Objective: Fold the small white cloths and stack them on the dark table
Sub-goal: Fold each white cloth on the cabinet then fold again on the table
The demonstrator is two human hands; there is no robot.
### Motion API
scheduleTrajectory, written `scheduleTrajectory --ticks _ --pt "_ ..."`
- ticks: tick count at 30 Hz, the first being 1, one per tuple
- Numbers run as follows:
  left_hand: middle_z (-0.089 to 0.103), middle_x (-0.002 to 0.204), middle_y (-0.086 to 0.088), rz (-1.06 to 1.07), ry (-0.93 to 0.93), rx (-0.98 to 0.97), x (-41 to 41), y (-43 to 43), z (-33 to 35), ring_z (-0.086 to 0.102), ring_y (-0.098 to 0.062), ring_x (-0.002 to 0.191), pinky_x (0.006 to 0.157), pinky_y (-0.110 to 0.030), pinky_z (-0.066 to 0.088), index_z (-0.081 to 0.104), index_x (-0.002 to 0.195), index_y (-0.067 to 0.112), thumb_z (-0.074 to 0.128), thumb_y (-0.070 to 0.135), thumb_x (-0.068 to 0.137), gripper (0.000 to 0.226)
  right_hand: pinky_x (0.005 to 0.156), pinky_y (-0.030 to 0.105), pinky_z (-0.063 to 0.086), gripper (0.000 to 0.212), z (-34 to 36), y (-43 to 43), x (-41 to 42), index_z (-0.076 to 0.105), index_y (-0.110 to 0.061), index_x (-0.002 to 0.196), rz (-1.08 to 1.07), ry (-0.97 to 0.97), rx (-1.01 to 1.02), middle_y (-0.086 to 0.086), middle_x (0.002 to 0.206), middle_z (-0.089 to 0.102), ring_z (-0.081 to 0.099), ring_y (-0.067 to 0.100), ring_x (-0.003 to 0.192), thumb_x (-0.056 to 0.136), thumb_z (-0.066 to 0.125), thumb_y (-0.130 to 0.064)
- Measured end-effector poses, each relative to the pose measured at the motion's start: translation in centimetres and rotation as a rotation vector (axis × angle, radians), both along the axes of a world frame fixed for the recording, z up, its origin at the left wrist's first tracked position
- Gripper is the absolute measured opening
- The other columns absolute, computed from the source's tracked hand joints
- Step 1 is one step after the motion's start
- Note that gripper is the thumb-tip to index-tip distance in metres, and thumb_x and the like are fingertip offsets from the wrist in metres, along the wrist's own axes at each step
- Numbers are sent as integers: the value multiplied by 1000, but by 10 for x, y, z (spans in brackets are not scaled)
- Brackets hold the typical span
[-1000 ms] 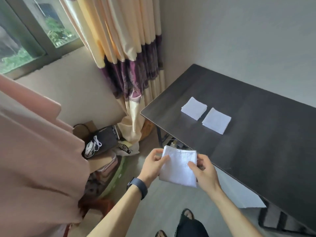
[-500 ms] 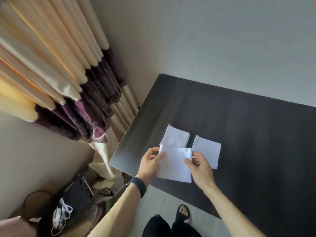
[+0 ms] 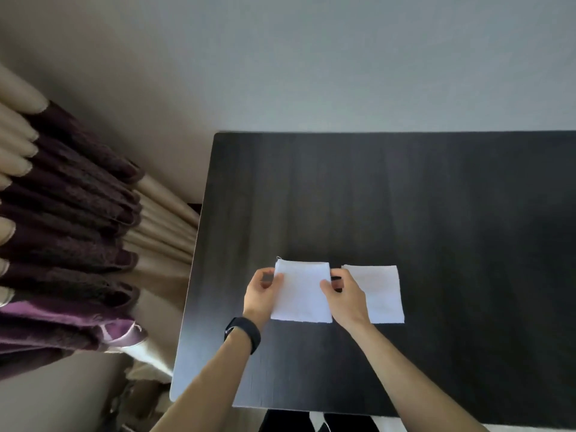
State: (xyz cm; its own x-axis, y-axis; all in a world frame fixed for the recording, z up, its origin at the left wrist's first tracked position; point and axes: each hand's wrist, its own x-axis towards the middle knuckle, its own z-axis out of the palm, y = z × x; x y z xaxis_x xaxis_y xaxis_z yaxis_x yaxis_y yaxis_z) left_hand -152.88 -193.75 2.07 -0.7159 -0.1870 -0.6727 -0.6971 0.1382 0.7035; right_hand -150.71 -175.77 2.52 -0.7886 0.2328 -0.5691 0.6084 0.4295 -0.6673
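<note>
Both forearms reach forward; the left hand (image 3: pixel 260 293) pinches the left edge of the cloth (image 3: pixel 302 296), the right hand (image 3: pixel 347 297) its right edge.

Open dark table (image 3: pixel 436 198) beyond left cloth (image 3: pixel 304 294) and right cloth (image 3: pixel 381 294); curtain (image 3: pixel 78 229) well left.

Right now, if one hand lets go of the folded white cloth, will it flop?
Probably flop: the folded white cloth is soft fabric, pinched at both sides by the left hand and right hand. Likely light, since pinches alone hold it. Set down, it should lie flat like the neighbouring white cloth.
</note>
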Motion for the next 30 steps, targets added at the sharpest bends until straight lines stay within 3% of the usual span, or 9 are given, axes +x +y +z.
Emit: scheduleTrajectory --ticks 3,7,13,22,27,30 --pt "71 100 3 -55 -18 -10 -6 -3 -16 69 -18 92 87 -43 58 63 104 31 64 36 92 13 76 19 48 25 -14 -2 -7 51 -26 121 5 -30 67 -3 115 64 59 10 92 98 56 -35" --pt "70 99 5 -107 -26 -49 -8 -3 -27 69 -18 92 87 -44 58 59 101 34 62 39 93 11 84 25 48 29 -21 -4 -8 50 -24 125 10 -49 139 -6 112 63 57 9 91 99 54 -36" --pt "68 97 6 -92 6 -82 -8 -1 -21 66 -12 87 67 -22 52 58 105 32 59 38 96 10 79 22 48 27 -23 -10 -8 51 -25 124 1 -3 186 -10 108 62 56 6 89 100 52 -37" --pt "67 101 8 -111 18 -121 -9 -4 -20 64 -6 87 59 -14 45 57 110 28 60 38 95 18 74 19 49 30 -27 -11 -7 51 -23 124 57 14 224 -6 111 67 61 8 87 98 53 -39" --pt "58 115 6 -194 127 -268 2 -11 -18 61 -5 94 70 -12 45 48 120 32 63 48 90 37 90 26 54 41 -24 -13 15 49 -22 133 19 125 259 -5 132 55 60 9 105 95 61 -33" --pt "46 139 6 -491 385 -565 14 -20 -27 51 -12 117 88 -25 50 45 135 30 58 47 93 47 98 30 49 44 -28 -22 30 52 -20 134 124 275 434 -1 140 52 55 18 123 93 61 -32"
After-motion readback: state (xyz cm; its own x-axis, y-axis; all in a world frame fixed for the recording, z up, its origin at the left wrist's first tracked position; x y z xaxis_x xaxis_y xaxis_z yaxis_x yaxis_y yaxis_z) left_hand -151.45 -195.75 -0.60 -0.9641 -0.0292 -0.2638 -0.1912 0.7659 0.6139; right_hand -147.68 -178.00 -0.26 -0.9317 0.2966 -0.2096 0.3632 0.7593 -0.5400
